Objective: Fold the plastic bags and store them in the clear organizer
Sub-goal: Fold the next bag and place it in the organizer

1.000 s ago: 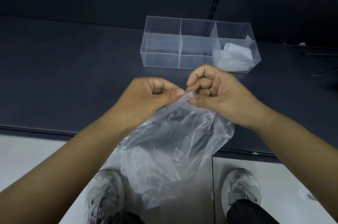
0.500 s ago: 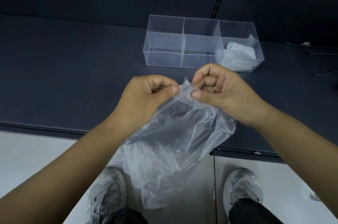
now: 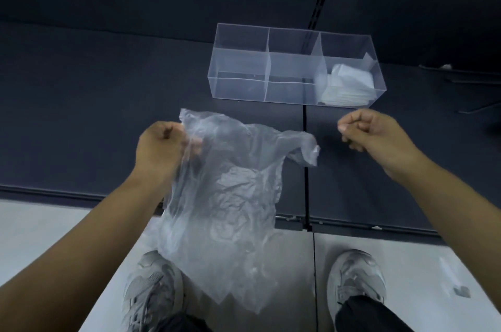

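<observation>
Plastic bag [image 3: 230, 196]: clear, thin and heavily creased, it is hanging in the air above the near edge of the dark table [image 3: 95, 114], its lower end drooping toward six o'clock over the pale floor [image 3: 40, 228] between my shoes [image 3: 151, 288]. I am pinching its top left corner in my left hand [image 3: 160, 150]. The opposite top corner is curling free at three o'clock, touching nothing. My right hand [image 3: 371, 133] is sitting just beside it, fingers curled in and gripping nothing. At twelve o'clock the clear organizer [image 3: 295, 63] is standing on the table; folded bags [image 3: 347, 85] are lying in its right-hand compartment.
</observation>
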A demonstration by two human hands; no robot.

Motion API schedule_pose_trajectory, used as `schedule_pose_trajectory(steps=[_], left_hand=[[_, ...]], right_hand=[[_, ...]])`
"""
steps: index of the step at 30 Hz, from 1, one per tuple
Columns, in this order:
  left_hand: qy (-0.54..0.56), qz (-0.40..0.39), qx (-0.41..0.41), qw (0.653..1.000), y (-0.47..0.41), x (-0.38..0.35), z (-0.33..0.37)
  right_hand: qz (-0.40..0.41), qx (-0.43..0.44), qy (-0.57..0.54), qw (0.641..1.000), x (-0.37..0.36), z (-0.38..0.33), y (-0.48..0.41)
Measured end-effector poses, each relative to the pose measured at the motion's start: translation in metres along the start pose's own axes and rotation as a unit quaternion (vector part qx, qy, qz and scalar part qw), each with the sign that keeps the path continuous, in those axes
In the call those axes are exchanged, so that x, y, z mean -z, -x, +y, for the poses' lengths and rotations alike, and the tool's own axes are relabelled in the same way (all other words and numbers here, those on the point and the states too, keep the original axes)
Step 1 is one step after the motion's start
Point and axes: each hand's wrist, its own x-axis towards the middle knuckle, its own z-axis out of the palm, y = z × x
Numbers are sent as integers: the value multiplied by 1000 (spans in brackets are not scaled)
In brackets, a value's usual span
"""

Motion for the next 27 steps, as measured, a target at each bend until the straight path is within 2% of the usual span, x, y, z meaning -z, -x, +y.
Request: schedule_pose_trajectory(steps=[2, 5, 7, 10, 14, 17, 21, 27], left_hand=[[-12, -7, 24, 1000, -6, 2, -10], [12, -25, 64, 998, -15, 3, -15], [31, -35, 77, 996, -20, 4, -12], [30, -50, 59, 997, -28, 4, -11], [66, -50, 86, 993, -35, 5, -16], [124, -45, 123, 984, -39, 10, -21], [143, -37, 136, 980, -42, 14, -26], [163, -18, 144, 976, -48, 11, -24]], right_hand=[[-31, 2, -3, 1000, 0, 3, 3], [-131, 4, 41, 991, -17, 3, 7], [-153, -16, 62, 986, -30, 6, 4], [-125, -21, 71, 989, -42, 9, -3], [-93, -15, 65, 993, -44, 10, -8], [-73, -49, -7, 996, -34, 10, -11], [-33, -99, -116, 988, -18, 12, -12], [26, -90, -87, 992, -4, 10, -27]])
